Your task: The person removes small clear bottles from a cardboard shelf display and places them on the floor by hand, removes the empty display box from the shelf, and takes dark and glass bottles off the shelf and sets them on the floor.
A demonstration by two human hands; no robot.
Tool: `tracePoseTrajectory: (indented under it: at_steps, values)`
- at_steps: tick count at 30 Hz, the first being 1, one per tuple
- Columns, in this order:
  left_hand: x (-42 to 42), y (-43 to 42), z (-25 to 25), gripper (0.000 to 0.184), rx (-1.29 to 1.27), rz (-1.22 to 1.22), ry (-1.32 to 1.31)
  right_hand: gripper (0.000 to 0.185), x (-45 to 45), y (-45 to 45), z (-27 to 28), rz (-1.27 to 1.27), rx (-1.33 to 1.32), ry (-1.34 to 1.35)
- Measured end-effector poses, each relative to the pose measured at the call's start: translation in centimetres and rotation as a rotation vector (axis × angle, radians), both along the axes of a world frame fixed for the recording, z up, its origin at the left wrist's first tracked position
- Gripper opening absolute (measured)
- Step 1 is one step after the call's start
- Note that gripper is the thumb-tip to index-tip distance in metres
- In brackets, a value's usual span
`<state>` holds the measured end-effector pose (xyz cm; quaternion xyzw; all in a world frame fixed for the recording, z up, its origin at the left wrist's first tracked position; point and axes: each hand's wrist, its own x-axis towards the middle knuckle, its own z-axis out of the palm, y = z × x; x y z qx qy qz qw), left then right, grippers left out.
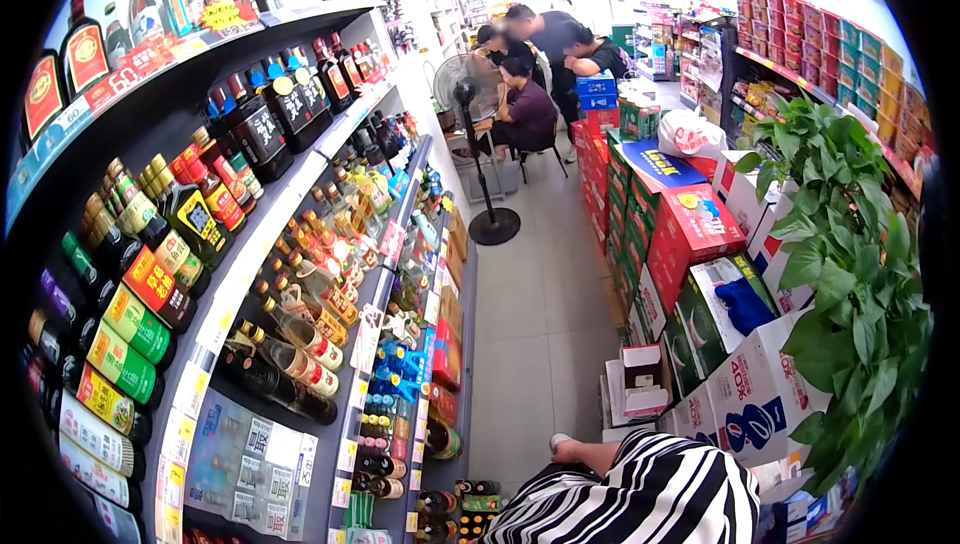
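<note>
Neither of my hands shows in the head view. At the bottom, black-and-white striped clothing [640,494] fills part of the aisle, with a patch of bare skin and what looks like a foot in pale footwear [562,443] at its left edge. Close by on the left, the shelving holds rows of bottles, among them green-labelled sauce bottles [122,359] and clear bottles with red caps [310,329]. A clear plastic-wrapped pack of bottles [250,464] sits on a low shelf. To the right of the striped clothing stand stacked cartons [740,384].
A leafy green plant [845,274] hangs over the cartons at right. A standing fan [465,94] is in the aisle ahead. Several people gather beyond it, one in a dark purple top [532,114] on a chair. An open small box [640,384] lies beside the aisle floor [535,314].
</note>
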<state>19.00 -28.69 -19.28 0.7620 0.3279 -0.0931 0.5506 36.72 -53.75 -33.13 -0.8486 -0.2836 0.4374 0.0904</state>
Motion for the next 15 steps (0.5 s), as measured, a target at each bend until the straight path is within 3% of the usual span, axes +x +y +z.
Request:
tracePoseTrajectory:
  at_steps: [9, 15]
  values:
    - [-2.1, 0.2, -0.8, 0.038, -0.012, 0.073, 0.030, 0.043, -0.5, 1.8, -0.9, 0.047, -0.025, 0.026]
    - [-10.5, -1.2, -3.9, 0.039, 0.083, 0.053, 0.008, 0.039, 0.3, 1.1, -2.2, 0.014, 0.086, -0.022]
